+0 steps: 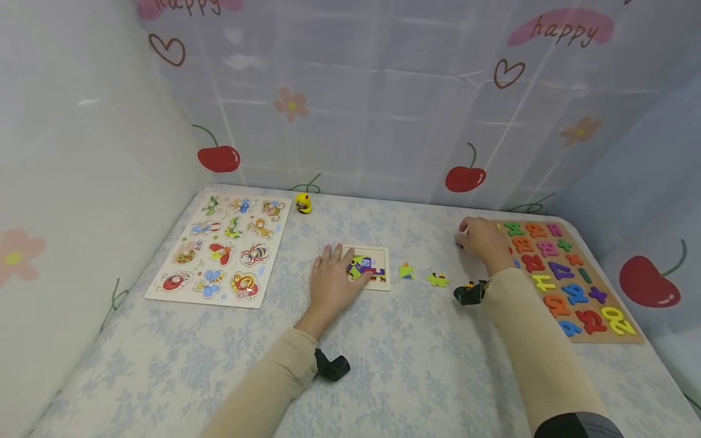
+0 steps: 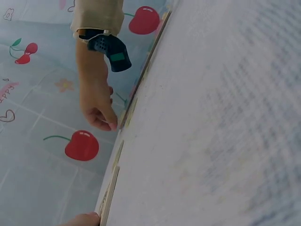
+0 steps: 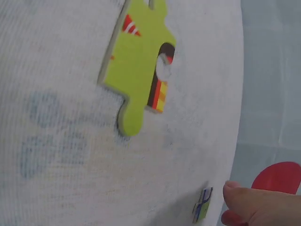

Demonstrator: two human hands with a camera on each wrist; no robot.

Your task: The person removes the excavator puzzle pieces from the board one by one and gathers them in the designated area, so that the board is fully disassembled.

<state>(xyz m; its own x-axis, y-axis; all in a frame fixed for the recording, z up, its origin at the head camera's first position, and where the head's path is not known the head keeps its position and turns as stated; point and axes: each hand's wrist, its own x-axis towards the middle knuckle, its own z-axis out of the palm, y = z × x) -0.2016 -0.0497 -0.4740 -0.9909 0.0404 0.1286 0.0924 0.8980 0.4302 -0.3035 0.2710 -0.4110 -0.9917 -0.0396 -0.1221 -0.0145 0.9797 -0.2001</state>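
Note:
My left hand (image 1: pixel 335 286) lies flat with fingers spread over the left side of a small wooden jigsaw board (image 1: pixel 379 250), which shows a partial vehicle picture. In the left wrist view, the left thumb (image 2: pixel 83 220) touches the board's edge. My right hand (image 1: pixel 484 240) bends its fingers down by a small jigsaw piece (image 1: pixel 459 246). From the right wrist, a narrow gap shows between that piece (image 3: pixel 203 205) and the thumb. A green-and-blue piece (image 1: pixel 406 271) and a green piece (image 1: pixel 438 279) lie right of the board. Another green piece (image 3: pixel 136 61) lies under the right wrist camera.
An insect puzzle board (image 1: pixel 219 255) lies at the left, with a yellow toy duck (image 1: pixel 303 203) beside its far corner. At the right, a wooden number board (image 1: pixel 599 331) lies partly under the right arm. A patterned curtain (image 1: pixel 372 121) hangs behind the table.

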